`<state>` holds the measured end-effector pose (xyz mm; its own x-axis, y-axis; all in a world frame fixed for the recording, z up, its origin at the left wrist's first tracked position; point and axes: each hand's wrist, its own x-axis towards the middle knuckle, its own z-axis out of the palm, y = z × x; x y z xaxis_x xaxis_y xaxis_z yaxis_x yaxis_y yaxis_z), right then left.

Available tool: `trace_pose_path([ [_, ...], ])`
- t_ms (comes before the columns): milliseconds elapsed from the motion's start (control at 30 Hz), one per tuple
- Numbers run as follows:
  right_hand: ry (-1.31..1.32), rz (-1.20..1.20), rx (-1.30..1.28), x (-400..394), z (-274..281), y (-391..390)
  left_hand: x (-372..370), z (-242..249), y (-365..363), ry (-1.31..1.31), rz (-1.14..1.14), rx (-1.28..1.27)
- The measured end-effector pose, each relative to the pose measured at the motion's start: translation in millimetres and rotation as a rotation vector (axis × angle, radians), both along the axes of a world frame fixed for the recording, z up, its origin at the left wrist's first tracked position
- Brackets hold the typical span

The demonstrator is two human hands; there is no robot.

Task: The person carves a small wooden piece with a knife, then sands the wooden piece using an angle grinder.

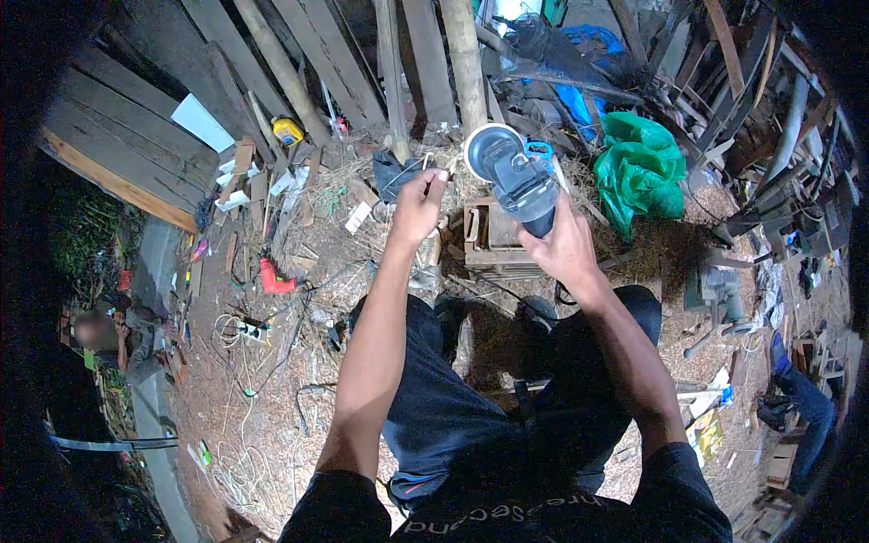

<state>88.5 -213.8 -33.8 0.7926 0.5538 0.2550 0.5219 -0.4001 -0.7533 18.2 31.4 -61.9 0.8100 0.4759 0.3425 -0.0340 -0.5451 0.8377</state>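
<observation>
My right hand [568, 252] is wrapped around the body of an angle grinder [525, 188]. Its round, pale-rimmed disc [494, 152] faces up and to the left. My left hand [419, 210] is raised to the left of the disc, apart from it, thumb and fingers pinched together. Whatever lies between those fingertips is too small to make out. Below the grinder is a boxy wooden piece [480, 258] on the ground between my hands. A black plastic bag [395, 176] lies just beyond my left hand.
A red power drill [274, 276] and a white power strip [256, 332] with cords lie at left. Beyond are a yellow bottle [287, 132] and leaning planks [330, 63]. A green plastic bag [638, 172] sits at right. Another person [140, 339] is at far left; someone's leg [806, 416] shows at right.
</observation>
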Motion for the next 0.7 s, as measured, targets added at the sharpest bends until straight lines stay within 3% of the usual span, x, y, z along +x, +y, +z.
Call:
trace_pose_path([
  [433,-0.104,-0.004,-0.034,0.9,-0.6,-1.2,-6.8,10.1,-6.0,0.095,0.010,0.083],
  [700,-0.101,-0.005,-0.054,1.2,-2.3,-2.9,-5.7,8.1,-6.9,-0.019,-0.003,0.217],
])
